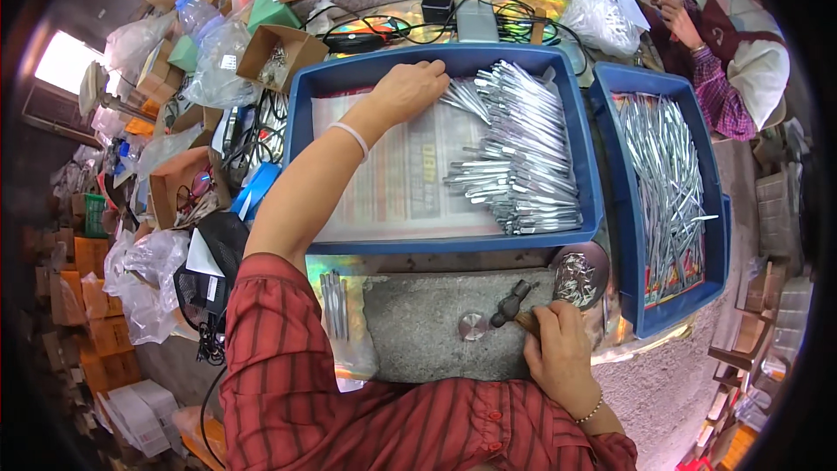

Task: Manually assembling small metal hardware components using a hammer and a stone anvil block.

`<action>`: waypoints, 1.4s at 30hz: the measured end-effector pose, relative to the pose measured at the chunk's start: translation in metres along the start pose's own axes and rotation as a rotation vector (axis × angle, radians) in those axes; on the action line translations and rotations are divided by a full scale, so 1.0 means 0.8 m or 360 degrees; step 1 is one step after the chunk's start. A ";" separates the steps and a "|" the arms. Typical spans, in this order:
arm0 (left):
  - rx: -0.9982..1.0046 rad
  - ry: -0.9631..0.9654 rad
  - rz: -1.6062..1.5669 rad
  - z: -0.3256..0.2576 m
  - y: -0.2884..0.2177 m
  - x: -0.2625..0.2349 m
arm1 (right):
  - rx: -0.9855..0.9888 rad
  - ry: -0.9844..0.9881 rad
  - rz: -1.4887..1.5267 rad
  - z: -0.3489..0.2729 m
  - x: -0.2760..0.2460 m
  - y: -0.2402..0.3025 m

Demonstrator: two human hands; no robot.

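Observation:
My left hand (410, 92) reaches into a blue tray (436, 244), its fingers curled at the left ends of a few thin metal rods (467, 99); the fingertips are partly hidden. Many similar silvery rods (527, 148) with flattened ends lie in a pile on the tray's right side, over a paper lining. Below the tray, my right hand (560, 353) is closed around the wooden handle of a small hammer (513, 303). The hammer's dark head rests over a grey stone slab (418, 331), beside a round metal disc (473, 326) on that slab.
A round dish (589, 255) of small metal pieces stands right of the slab. More rods lie left (334, 305). A second blue tray (641, 318) full of rods is at the right. Cables, boxes and plastic bags crowd the back and left. Another person (728, 52) sits at far right.

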State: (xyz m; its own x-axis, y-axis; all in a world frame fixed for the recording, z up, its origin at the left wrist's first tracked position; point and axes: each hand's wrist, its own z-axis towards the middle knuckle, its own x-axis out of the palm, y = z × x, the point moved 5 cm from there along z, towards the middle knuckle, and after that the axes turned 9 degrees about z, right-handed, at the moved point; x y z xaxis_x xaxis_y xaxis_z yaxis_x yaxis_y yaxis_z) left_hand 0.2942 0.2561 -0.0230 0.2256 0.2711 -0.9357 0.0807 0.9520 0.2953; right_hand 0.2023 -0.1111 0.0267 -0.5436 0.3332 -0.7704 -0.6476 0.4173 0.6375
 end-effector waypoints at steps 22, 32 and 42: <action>-0.0301 -0.0538 -0.1312 -0.152 -0.230 -0.275 | 0.0327 -0.0564 0.2403 -0.036 -0.015 -0.023; -0.0432 -0.0612 -0.2450 -0.200 -0.301 -0.255 | 0.0666 -0.0248 0.2348 -0.060 0.014 -0.009; -0.1247 -0.0615 -0.2354 -0.280 -0.260 -0.222 | 0.0312 -0.0501 0.0299 -0.028 -0.030 -0.085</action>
State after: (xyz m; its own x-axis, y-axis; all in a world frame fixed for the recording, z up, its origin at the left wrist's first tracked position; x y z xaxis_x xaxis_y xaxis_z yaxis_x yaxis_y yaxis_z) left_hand 0.0201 0.0418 0.0388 0.6148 -0.7695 -0.1731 -0.0110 0.2111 -0.9774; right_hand 0.2477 -0.1662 0.0023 -0.4332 0.6483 -0.6262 -0.4221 0.4679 0.7764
